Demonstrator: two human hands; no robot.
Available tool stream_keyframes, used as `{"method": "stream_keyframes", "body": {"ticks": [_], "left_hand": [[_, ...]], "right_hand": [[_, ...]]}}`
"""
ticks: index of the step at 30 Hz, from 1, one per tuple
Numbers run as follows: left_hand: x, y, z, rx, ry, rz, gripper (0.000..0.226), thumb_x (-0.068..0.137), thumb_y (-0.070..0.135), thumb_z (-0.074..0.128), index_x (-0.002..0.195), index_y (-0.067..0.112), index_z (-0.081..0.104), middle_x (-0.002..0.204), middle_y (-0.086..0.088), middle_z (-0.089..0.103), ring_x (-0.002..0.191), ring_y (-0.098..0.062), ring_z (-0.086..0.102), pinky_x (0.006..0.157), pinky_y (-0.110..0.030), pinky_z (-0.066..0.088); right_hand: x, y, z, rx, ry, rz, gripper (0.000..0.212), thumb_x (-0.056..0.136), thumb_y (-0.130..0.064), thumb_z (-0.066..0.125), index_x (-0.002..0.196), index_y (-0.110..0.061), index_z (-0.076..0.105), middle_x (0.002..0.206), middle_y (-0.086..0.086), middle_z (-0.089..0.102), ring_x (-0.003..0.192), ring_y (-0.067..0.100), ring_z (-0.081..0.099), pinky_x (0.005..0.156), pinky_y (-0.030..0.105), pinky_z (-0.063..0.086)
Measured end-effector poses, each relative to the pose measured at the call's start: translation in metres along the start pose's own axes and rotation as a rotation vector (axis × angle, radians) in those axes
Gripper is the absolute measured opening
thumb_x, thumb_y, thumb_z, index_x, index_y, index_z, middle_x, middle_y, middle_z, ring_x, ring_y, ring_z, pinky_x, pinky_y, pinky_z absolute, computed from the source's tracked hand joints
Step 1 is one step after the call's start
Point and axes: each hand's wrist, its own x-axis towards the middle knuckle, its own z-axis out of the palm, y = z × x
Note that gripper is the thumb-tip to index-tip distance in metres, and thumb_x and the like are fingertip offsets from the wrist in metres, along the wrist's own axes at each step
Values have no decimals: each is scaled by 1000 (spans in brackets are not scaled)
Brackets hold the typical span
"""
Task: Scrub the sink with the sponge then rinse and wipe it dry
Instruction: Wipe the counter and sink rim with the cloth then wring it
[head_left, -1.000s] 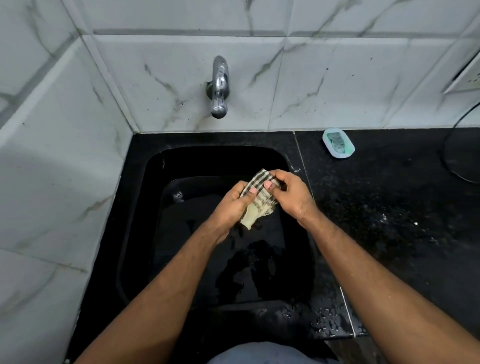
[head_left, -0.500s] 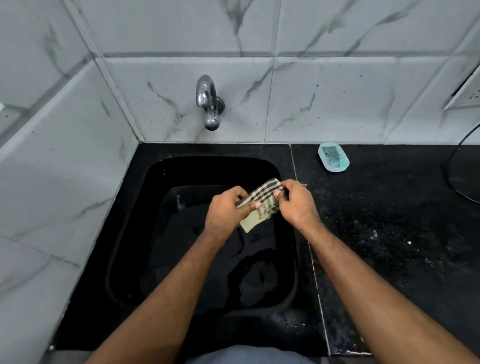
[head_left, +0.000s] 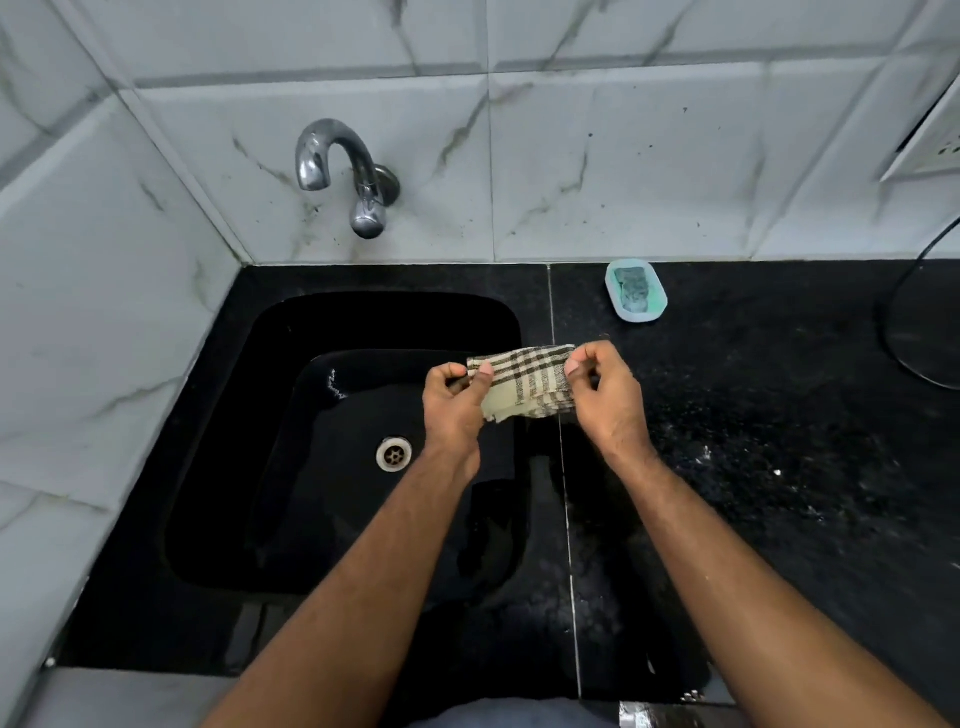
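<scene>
both hands pinched a checked cloth (head_left: 524, 382) stretched between them above the right rim of the black sink (head_left: 223, 415), the left hand (head_left: 454, 402) closed on its left end and the right hand (head_left: 605, 397) closed on its right end, so its long axis ran left to right. the basin lay below and to the left of the cloth, nearer the left hand, with open room down to the drain (head_left: 394, 453). the sponge (head_left: 634, 287) sat in its dish (head_left: 657, 306) on the counter (head_left: 779, 415), well apart behind the right hand.
</scene>
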Motion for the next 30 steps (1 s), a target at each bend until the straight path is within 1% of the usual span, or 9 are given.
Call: {"method": "stream_keyframes", "body": {"ticks": [3,6,8,12,18,20,25,27,30], "left_hand": [[0,-3,6,-16,-151,0,16,91,5,70,95,12,57,94,-9,70,91,-22,68,84,-37,57],[6,-11,7,164,-159,121,16,88,3,73,99,10,64,104,-14,73,95,-25,70,90,-36,57],[12,-15,8,298,-124,185,23,86,3,72,104,15,64,106,-12,73,95,-26,72,88,-38,59],[23,-18,11,446,-117,219,39,86,-3,68,113,23,58,115,-1,68,96,-20,72,86,-37,60],[57,-8,27,456,-139,208,35,87,-7,65,113,16,59,111,1,69,89,-14,71,82,-33,60],[77,4,45,480,-136,246,35,87,-7,65,112,17,61,109,3,69,92,-14,70,86,-34,60],[137,30,93,608,-112,407,39,81,1,67,101,34,61,110,5,68,103,-15,66,96,-38,54],[160,29,102,744,-74,408,32,82,6,69,107,26,64,116,1,66,108,-15,64,102,-34,51],[169,14,110,1022,-112,388,34,86,8,69,119,13,66,129,-7,60,121,-21,57,108,-21,39]], "right_hand": [[10,14,-7,50,-49,32,14,94,-27,60,107,-30,65,97,-14,68,85,1,64,83,27,54],[15,23,-5,63,-99,-1,21,89,-33,64,109,-40,65,112,-13,58,96,10,66,87,38,58],[16,26,-1,32,-111,-23,24,90,-24,66,108,-40,67,113,-10,55,96,11,65,89,37,57],[23,28,3,-31,-104,-9,24,90,-9,67,110,-21,73,111,-5,59,97,7,64,97,24,51],[53,32,14,-17,-37,23,22,90,-7,67,108,-17,74,107,-5,61,94,6,65,87,4,45],[76,29,16,-29,-1,11,22,90,-7,66,108,-17,74,109,-3,61,96,7,64,90,8,45],[143,18,24,-58,81,-37,25,90,-6,63,111,-16,72,112,0,60,98,9,61,96,16,44],[164,27,32,-138,25,-1,24,89,-8,64,110,-17,72,113,4,59,100,14,61,98,19,44],[172,48,42,-272,-55,69,25,88,-11,65,112,-17,72,115,7,56,107,20,58,102,27,44]]}}
